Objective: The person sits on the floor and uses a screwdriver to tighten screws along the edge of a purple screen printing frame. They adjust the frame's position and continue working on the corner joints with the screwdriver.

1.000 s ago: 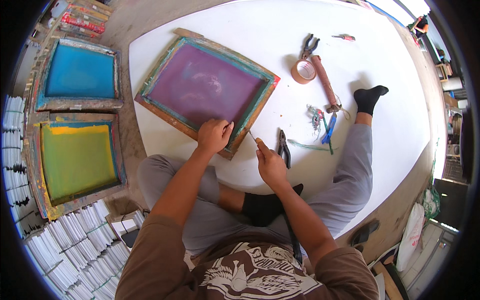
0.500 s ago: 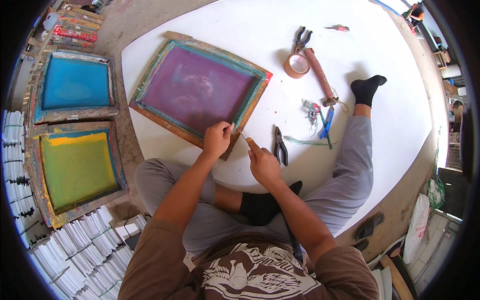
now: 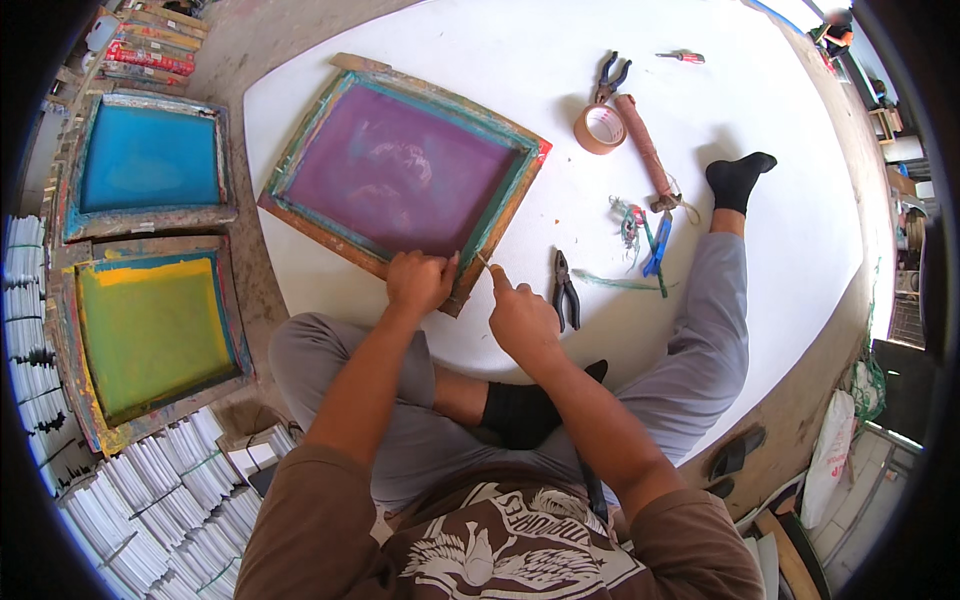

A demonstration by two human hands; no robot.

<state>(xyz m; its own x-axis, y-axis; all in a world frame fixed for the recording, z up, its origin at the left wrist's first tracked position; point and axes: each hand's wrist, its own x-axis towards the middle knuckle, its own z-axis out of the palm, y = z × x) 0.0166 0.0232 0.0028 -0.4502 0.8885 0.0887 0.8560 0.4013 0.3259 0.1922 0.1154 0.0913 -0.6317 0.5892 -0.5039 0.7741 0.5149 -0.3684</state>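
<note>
A wooden screen-printing frame (image 3: 500, 215) with purple mesh (image 3: 400, 175) lies tilted on the white board. My left hand (image 3: 420, 281) is closed over its near edge, close to the right-hand corner. In my right hand (image 3: 526, 322) is a slim tool (image 3: 484, 261) with a thin metal shaft; its tip meets the frame's wood beside that corner. The fingers cover most of its handle, so its exact kind is hidden. Just right of this hand lie black-handled pliers (image 3: 565, 290).
Brown tape (image 3: 599, 129), a second pair of pliers (image 3: 607, 78), a wrapped hammer (image 3: 645, 150), a red screwdriver (image 3: 681, 57) and a blue cutter (image 3: 657, 245) lie on the board (image 3: 800, 200). Blue (image 3: 150, 158) and yellow-green (image 3: 158, 335) screens stand left, above paper stacks (image 3: 160, 500).
My left hand has shifted slightly left along the frame's near edge, its fingers now lower over the wood. The right hand with the tool has moved a little left and down.
</note>
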